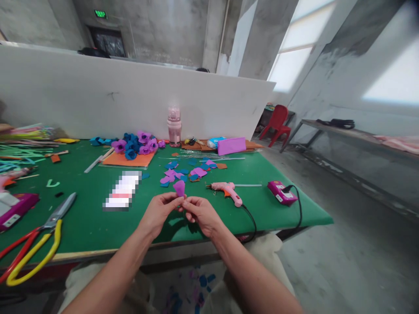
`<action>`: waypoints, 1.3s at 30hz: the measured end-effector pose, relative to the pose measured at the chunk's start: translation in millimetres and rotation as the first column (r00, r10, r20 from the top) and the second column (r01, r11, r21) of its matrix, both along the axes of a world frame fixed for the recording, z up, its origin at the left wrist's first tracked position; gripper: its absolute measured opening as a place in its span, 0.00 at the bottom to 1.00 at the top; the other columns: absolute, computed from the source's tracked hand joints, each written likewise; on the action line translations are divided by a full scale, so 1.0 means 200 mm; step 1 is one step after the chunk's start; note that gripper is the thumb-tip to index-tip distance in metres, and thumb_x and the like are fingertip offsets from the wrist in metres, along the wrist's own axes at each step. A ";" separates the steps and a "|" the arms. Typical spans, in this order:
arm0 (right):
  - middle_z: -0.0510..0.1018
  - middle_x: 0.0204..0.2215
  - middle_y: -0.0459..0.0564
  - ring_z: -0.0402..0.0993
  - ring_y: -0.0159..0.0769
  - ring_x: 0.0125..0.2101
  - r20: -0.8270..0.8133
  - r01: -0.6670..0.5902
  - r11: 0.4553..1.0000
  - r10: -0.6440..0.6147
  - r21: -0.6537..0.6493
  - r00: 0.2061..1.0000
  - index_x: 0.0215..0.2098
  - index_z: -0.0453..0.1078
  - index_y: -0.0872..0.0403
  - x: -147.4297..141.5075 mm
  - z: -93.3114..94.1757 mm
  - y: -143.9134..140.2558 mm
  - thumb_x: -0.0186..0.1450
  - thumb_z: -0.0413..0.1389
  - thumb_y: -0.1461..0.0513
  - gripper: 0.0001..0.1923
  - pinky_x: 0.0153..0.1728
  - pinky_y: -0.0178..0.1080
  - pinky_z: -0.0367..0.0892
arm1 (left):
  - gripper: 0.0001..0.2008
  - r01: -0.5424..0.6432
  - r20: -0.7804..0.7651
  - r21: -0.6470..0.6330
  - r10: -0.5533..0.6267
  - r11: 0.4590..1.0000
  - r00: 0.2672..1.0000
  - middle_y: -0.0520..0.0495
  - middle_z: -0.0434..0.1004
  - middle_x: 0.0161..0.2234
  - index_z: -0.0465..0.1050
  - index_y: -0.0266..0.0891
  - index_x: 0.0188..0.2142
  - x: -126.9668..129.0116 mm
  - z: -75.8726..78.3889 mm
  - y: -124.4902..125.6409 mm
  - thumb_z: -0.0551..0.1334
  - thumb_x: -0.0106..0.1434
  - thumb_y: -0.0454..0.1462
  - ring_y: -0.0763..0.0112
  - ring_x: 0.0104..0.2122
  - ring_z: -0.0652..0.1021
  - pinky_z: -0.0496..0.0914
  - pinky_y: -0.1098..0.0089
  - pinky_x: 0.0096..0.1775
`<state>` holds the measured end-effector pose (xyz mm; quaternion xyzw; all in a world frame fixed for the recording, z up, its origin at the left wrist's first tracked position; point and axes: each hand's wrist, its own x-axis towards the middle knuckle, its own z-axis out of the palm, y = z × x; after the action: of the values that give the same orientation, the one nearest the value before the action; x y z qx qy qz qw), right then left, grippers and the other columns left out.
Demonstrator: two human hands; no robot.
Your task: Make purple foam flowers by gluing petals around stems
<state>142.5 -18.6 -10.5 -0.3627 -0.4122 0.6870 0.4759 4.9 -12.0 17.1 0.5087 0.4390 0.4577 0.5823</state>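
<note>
Left hand (159, 212) and right hand (200, 212) both pinch purple petal (179, 188) at its base; likely light, soft, floppy, easily creased.

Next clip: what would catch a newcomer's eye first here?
Both hands, left hand and right hand, pinch a purple petal above the near edge of the green table. A pink glue gun lies just right of them, and big scissors with red and yellow handles lie at the near left.
</note>
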 end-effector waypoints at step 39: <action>0.75 0.22 0.44 0.67 0.21 0.20 -0.158 0.050 0.986 -0.075 -0.161 0.985 0.26 0.71 0.59 -0.04 0.00 -0.02 0.46 0.68 0.56 0.17 0.27 0.28 0.64 | 0.11 -0.077 -0.072 0.070 0.082 0.995 0.994 0.54 0.70 0.24 0.72 0.37 0.23 -0.01 -0.05 0.02 0.67 0.50 0.43 0.75 0.27 0.69 0.63 0.74 0.33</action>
<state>133.7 -23.3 -10.8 -0.3543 -0.3049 0.7294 0.4995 3.5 -7.3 6.4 0.5267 0.4650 0.4756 0.5293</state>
